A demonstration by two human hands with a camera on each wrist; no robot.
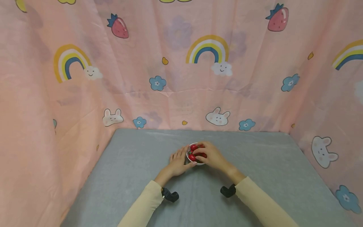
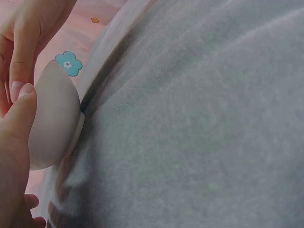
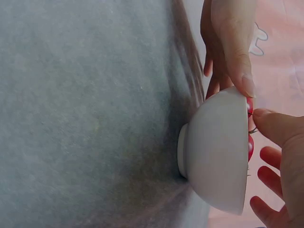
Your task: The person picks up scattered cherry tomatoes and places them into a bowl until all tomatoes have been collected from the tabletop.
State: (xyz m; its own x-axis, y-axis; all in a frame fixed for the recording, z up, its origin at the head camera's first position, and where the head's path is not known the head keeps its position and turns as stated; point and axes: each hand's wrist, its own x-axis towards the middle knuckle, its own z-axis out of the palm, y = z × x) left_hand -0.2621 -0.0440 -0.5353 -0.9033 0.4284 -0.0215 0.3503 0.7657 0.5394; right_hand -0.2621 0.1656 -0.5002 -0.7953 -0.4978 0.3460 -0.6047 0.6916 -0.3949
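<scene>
A white bowl (image 1: 187,157) with several red cherry tomatoes (image 1: 192,157) stands upright on the grey cloth; some green stems show. Along its left side lies my left hand (image 1: 178,163), fingers straight and spread, thumb at the near rim. The right wrist view shows that thumb resting on the rim of the bowl (image 3: 213,152). From the right, my right hand (image 1: 211,156) reaches over the bowl with loosely bent, parted fingers. Its thumb (image 3: 273,124) is right by a stem, its other fingertips close over the rim. This hand hides part of the tomatoes.
A grey cloth (image 1: 136,148) covers the table. Pink printed curtains (image 1: 181,104) hang behind it and along both sides. A black wrist mount (image 1: 170,195) sits on my left wrist, and another black mount (image 1: 228,190) on my right.
</scene>
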